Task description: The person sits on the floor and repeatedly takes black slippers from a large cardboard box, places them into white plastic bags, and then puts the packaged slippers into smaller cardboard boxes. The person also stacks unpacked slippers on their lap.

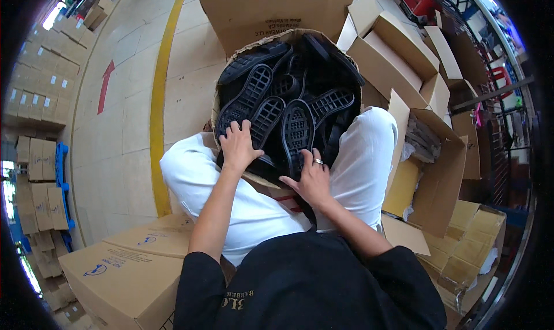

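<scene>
Many black shoe outsoles (pixel 298 128) fill a bulging cardboard carton (pixel 262 183); toward its near edge, the left hand (pixel 236 149) and right hand (pixel 312 180) touch outsoles with loosely spread fingers.

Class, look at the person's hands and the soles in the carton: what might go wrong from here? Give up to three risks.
The black soles lie loosely heaped up to the rim of the carton, so some may slide out. The ring on the right hand might snag on a sole's lattice. The right knee could bump the upright flap beside it.
</scene>
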Motion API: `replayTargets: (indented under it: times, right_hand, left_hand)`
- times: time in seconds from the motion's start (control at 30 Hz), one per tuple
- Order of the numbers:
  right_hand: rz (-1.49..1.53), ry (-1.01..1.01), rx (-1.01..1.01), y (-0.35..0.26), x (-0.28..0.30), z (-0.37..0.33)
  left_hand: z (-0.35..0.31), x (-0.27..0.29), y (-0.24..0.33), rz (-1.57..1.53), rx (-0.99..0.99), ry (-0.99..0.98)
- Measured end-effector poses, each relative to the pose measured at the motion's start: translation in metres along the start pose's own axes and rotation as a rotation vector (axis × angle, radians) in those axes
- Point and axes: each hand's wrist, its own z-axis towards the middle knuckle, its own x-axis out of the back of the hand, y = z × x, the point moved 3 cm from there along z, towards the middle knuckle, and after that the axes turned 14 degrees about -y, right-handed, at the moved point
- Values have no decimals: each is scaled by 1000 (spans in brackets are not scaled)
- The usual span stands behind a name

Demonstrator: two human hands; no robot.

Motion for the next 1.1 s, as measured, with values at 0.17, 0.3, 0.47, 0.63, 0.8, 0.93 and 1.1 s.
replayTargets:
  times: [0.17,0.3,0.47,0.63,0.8,0.93,1.1]
  right_hand:
    - [48,-149,-116,-19,9,30]
    - [-118,71,246,-10,46,21]
    - [-450,21,349,8,19,27]
    - [-551,-64,427,-9,-5,23]
    - [-433,-156,454,-3,4,20]
    - [-203,-141,322,9,40,47]
    - [-207,396,108,36,138,141]
  left_hand:
    - [25,-6,-5,-48,-60,-95]
    - [8,39,-28,-92,-150,195]
    - [6,95,-41,-268,-68,388]
    - [10,90,2,-85,-550,375]
    - [40,-43,17,138,-480,72]
    - [26,-42,27,298,-257,-1]
    - [26,-41,14,160,-260,-119]
